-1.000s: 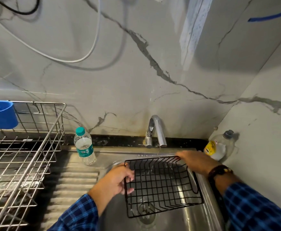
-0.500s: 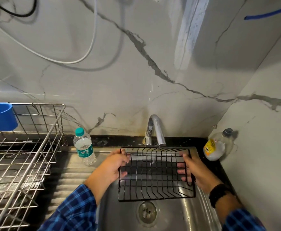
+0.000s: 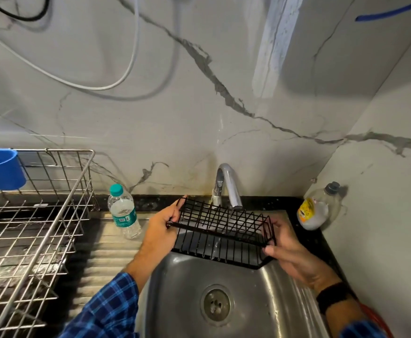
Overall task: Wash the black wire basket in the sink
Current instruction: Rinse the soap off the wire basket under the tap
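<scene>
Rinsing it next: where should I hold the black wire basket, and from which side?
By its two short end walls, from left and right. The black wire basket is tilted under the faucet, its length across the sink; left grip and right grip pinch those ends, leaving the grid clear for water.

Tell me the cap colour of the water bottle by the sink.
Water bottle cap: teal, best in head view.
</scene>
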`<action>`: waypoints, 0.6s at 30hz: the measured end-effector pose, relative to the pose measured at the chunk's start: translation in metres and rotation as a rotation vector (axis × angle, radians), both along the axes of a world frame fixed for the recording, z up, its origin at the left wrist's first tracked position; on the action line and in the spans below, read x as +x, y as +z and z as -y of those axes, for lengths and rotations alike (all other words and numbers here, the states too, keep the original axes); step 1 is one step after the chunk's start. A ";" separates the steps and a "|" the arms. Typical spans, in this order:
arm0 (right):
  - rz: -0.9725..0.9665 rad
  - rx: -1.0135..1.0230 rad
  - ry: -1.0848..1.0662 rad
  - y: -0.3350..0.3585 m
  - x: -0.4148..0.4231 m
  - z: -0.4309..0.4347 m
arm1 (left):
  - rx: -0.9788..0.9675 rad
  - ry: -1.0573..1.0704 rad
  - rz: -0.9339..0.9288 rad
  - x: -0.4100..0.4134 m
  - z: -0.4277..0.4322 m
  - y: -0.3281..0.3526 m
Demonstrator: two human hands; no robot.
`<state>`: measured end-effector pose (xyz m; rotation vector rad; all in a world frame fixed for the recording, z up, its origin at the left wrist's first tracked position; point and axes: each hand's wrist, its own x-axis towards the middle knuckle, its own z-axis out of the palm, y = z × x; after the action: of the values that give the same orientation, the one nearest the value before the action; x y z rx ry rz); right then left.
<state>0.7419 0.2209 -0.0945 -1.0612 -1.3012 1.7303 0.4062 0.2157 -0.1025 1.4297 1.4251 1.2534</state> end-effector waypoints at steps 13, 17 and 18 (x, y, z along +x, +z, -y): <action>0.385 0.122 -0.515 0.011 -0.031 -0.002 | -0.460 -0.510 -0.129 0.004 0.017 0.034; 0.417 0.200 -0.480 0.012 -0.027 0.009 | -0.535 -0.979 0.252 -0.018 0.016 0.032; 0.427 0.217 -0.479 0.011 -0.026 0.014 | -0.534 -0.988 0.472 -0.021 0.015 0.030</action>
<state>0.7162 0.2071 -0.0834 -1.5160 -1.3084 1.0185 0.3852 0.2002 -0.0721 1.1031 0.5094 0.4560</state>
